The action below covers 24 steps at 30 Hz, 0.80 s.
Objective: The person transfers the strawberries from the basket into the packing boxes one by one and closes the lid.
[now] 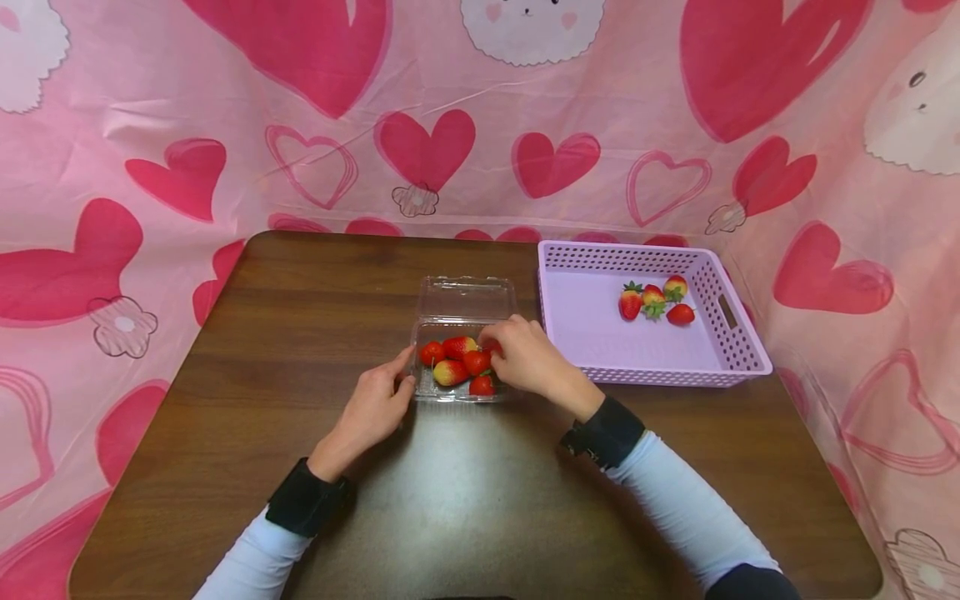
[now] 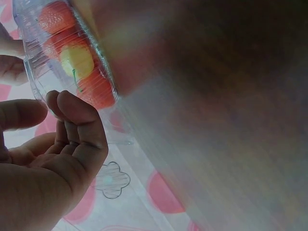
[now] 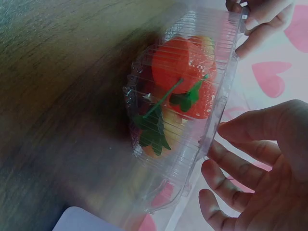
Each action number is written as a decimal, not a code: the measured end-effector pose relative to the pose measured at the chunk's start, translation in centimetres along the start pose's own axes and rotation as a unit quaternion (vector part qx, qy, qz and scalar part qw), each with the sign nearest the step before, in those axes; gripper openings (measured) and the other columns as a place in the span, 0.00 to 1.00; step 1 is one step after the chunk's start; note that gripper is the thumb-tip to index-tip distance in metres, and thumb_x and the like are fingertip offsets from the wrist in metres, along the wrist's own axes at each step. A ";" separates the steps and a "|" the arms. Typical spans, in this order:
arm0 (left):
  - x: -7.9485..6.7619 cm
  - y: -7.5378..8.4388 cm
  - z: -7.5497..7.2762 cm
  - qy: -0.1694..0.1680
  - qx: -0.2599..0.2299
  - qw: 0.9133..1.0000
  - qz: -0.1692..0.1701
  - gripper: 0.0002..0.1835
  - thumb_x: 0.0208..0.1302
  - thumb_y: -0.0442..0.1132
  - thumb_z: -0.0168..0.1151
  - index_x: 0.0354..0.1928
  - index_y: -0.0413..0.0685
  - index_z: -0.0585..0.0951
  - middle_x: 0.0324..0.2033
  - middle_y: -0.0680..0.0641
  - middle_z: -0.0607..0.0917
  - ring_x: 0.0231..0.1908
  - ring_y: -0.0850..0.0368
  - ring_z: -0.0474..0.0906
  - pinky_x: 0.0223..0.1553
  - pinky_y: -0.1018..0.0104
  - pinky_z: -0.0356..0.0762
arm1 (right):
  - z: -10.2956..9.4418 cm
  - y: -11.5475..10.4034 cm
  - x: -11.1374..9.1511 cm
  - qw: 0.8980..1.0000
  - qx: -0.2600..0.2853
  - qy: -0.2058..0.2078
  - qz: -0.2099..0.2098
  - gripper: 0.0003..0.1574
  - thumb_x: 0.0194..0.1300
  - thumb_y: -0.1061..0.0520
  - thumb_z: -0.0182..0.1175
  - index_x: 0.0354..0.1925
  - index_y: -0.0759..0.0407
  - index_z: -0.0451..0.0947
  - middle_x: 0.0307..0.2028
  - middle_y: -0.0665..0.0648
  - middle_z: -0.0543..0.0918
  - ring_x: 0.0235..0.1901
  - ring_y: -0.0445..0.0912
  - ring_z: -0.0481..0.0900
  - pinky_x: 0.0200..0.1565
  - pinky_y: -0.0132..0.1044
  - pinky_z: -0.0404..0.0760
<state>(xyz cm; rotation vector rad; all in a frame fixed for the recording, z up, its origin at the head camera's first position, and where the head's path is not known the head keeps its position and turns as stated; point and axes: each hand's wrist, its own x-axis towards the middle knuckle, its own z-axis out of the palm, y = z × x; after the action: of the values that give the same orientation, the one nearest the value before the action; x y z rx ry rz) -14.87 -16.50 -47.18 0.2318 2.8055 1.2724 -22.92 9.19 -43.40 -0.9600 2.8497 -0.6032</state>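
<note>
A clear plastic clamshell box point(image 1: 450, 396) stands on the table with its lid point(image 1: 467, 298) folded back. Several red and yellowish strawberries point(image 1: 452, 372) lie inside it. At the box's left edge, my left hand point(image 1: 375, 400) pinches the rim between thumb and curled fingers, also visible in the left wrist view point(image 2: 72, 144). My right hand point(image 1: 528, 358) reaches over the right side, its fingertips by the strawberries. In the right wrist view, the right hand's point(image 3: 260, 168) thumb and fingers stand apart at the rim, with nothing visible between them. Green-leaved strawberries point(image 3: 171, 62) show through the wall.
Right of the box, a lilac perforated basket point(image 1: 600, 350) holds several more strawberries point(image 1: 630, 304) in its right half. Both stand on a brown wooden table point(image 1: 300, 325). Behind and beside it hangs a pink heart-patterned cloth point(image 1: 480, 83).
</note>
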 end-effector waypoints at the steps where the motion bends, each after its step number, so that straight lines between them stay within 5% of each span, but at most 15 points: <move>1: 0.0 0.0 0.0 0.000 0.001 1.000 0.000 0.30 0.76 0.34 0.57 0.76 0.33 0.68 0.24 0.48 0.73 0.21 0.54 0.69 0.23 0.62 0.69 | -0.1 0.0 0.0 1.000 0.001 0.002 -0.001 0.15 0.64 0.63 0.67 0.49 0.58 0.89 0.43 0.54 0.90 0.44 0.54 0.79 0.45 0.50 0.76; 24: -0.1 0.0 -0.1 0.001 0.000 1.000 -0.002 0.30 0.76 0.34 0.57 0.76 0.33 0.68 0.25 0.47 0.74 0.22 0.54 0.69 0.24 0.62 0.69 | -3.1 1.1 -0.3 0.995 0.057 0.074 0.018 0.11 0.69 0.62 0.67 0.48 0.64 0.87 0.37 0.56 0.87 0.36 0.51 0.82 0.40 0.46 0.81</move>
<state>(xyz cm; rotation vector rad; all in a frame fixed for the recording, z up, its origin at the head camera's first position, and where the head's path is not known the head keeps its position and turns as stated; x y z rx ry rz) -14.80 -16.56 -47.14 0.2242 2.8062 1.2735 -23.92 11.26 -40.99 -0.8781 2.9130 -0.8576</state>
